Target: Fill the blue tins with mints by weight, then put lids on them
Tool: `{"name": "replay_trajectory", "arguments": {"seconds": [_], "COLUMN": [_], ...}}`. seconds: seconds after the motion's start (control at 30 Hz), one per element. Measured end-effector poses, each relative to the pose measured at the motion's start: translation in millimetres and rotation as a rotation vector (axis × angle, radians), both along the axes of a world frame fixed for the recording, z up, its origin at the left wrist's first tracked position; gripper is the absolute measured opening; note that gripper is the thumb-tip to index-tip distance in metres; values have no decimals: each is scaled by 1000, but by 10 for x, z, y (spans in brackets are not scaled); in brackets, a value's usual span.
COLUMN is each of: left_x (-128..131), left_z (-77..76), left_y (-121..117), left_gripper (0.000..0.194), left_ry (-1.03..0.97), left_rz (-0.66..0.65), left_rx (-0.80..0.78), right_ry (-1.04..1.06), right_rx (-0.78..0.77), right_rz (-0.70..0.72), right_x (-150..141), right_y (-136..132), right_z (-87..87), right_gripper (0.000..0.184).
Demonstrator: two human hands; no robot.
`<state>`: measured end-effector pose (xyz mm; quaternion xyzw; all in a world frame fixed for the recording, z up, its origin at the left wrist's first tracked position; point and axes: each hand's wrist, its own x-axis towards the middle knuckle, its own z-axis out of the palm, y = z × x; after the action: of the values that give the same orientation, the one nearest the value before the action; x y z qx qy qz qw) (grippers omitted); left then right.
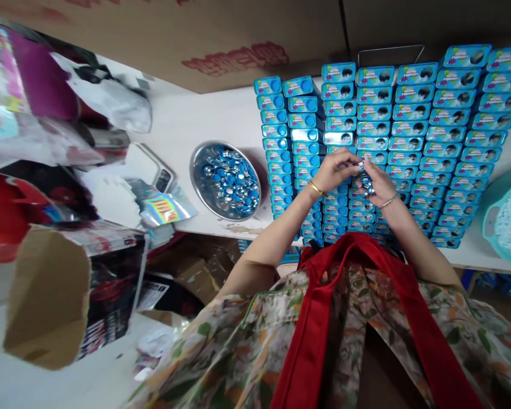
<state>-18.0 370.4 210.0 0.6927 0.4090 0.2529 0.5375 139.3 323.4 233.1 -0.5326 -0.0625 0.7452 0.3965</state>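
My left hand (pixel 337 170), with a gold bangle on its wrist, is closed in a pinch beside my right hand's fingertips. What sits in that pinch is too small to make out. My right hand (pixel 380 184) is cupped shut around several small round metal caps (pixel 367 184), silver and blue. Both hands are over rows of small blue printed tins (pixel 373 128), which stand packed in columns on the white table. Tins in the left columns show a plain blue circle; many farther right have a darker or silvery round spot.
A steel bowl (pixel 196 182) of loose blue and silver caps stands left of the tins. At the right edge is a turquoise basin (pixel 489 221) with pale blue bits. Cardboard boxes (pixel 247 34) wall the back. A white scale (pixel 142 167) and an open carton (pixel 46 295) are left.
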Motion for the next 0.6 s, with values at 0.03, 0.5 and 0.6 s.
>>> {"name": "replay_trajectory", "arguments": {"seconds": [0.03,0.5,0.6], "left_x": [1,110,102], "left_z": [-6,107,79], "left_y": [34,734,790], "left_gripper": [44,10,7], "left_ry": [15,802,818], "left_rz": [37,126,94], "left_rx": [-50,-52,-77], "right_ry": [-2,-116,-114], "right_rx": [-1,14,16], "right_rz": [-3,-21,-12], "right_x": [-11,-100,-81], "right_y": [25,163,163], "right_z": [-1,-112,-148], "right_gripper": [56,58,61]}}
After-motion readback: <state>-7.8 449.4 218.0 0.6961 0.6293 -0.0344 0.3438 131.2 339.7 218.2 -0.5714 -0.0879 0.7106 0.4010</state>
